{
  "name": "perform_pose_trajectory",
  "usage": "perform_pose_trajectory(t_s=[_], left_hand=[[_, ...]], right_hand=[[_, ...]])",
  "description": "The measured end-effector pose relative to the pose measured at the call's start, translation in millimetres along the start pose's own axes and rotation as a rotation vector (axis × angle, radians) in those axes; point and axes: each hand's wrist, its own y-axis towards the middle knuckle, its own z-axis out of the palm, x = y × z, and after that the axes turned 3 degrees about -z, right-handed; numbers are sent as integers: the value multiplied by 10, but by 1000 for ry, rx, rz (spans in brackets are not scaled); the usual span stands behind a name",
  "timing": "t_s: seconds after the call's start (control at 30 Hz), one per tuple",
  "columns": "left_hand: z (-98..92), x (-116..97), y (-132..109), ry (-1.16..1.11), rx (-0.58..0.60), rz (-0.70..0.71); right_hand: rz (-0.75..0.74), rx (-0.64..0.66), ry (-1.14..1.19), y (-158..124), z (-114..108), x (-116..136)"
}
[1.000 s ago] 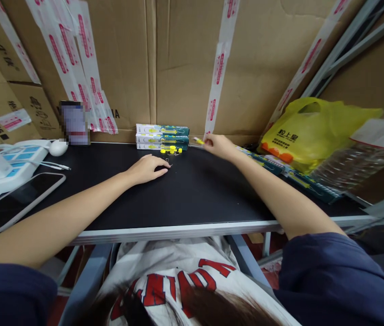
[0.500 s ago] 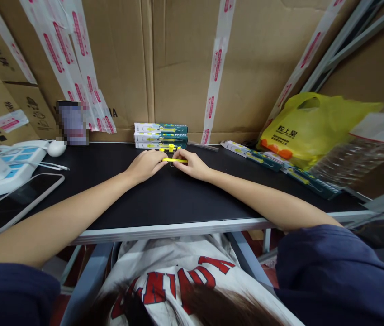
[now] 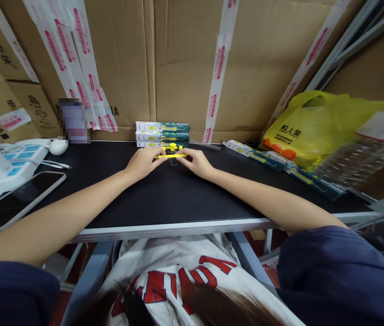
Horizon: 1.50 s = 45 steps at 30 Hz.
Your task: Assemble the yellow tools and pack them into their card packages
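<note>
Between my hands is a thin yellow plastic tool [image 3: 172, 155], held roughly level just above the black table. My left hand [image 3: 142, 163] pinches its left end with thumb and fingers, and the right end sits in the fingertips of my right hand [image 3: 199, 164]. A fine wire loop [image 3: 173, 163] shows below the yellow strip. Just beyond it is a yellow piece with a knob [image 3: 173, 146]; whether it joins the strip I cannot tell. Behind my hands stands a stack of narrow printed boxes [image 3: 162, 134].
More printed boxes [image 3: 263, 157] lie at the right beside a yellow plastic bag [image 3: 317, 122] and a clear bottle [image 3: 351, 158]. At left are a power strip [image 3: 25, 165], a phone lying flat [image 3: 18, 199] and another leaning upright [image 3: 75, 122]. A cardboard wall [image 3: 185, 68] backs the table.
My fingertips have drawn slightly apart along the yellow tool, and more of its left end shows at my left fingers. The wire loop below is more visible. The view has shifted slightly.
</note>
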Motion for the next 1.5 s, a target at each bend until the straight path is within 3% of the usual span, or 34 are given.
perform_pose_trajectory(t_s=[0.17, 0.33, 0.53, 0.63, 0.8, 1.0, 1.23, 1.5], left_hand=[[6, -67, -6, 54, 54, 46], [10, -41, -26, 26, -26, -107], [26, 0, -39, 13, -76, -208], [52, 33, -31, -30, -126, -263], [81, 99, -17, -105, -202, -302], [79, 72, -20, -122, -164, -295], [63, 62, -18, -119, -160, -296], [75, 75, -22, -133, -172, -274]], right_hand=[[-19, -12, -16, 12, 5, -50], [183, -85, -174, 109, -63, -365], [238, 16, -390, 290, -52, -585], [202, 36, -433, 356, -18, -577], [-45, 39, -415, 439, 26, -604], [-29, 214, -385, 557, 153, -717], [11, 199, -290, 556, 213, -683], [-108, 238, -144, 240, 105, -356]])
